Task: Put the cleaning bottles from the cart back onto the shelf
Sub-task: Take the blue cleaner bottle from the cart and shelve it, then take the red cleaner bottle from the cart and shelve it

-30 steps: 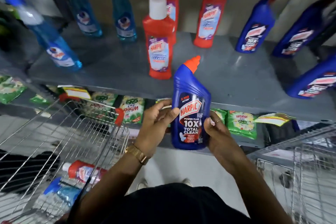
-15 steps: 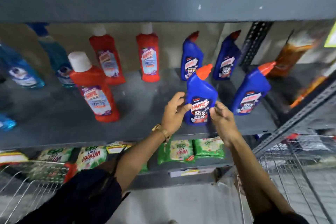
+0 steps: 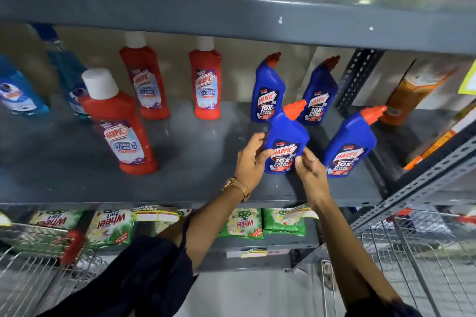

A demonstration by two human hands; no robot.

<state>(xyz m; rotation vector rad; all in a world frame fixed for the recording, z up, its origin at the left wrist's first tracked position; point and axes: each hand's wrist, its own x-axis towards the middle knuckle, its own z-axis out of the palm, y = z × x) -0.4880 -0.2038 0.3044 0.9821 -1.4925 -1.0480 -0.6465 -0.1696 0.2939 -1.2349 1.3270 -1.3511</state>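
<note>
A blue Harpic bottle with an orange cap stands upright on the grey shelf. My left hand grips its left side and my right hand holds its lower right side. Beside it to the right stands another blue Harpic bottle. Two more blue bottles stand behind at the back of the shelf. Red Harpic bathroom cleaner bottles are to the left. The wire cart shows at the lower left; its contents are out of sight.
Light blue spray bottles stand at the shelf's far left. An upper shelf hangs close overhead. Green Wheel detergent packs fill the lower shelf. A second wire cart is at the lower right, and an orange bottle stands past the upright.
The blue bottle went from in front of my chest up onto the shelf, next to the other blue bottle. My view rose with it, and both hands stay on it.
</note>
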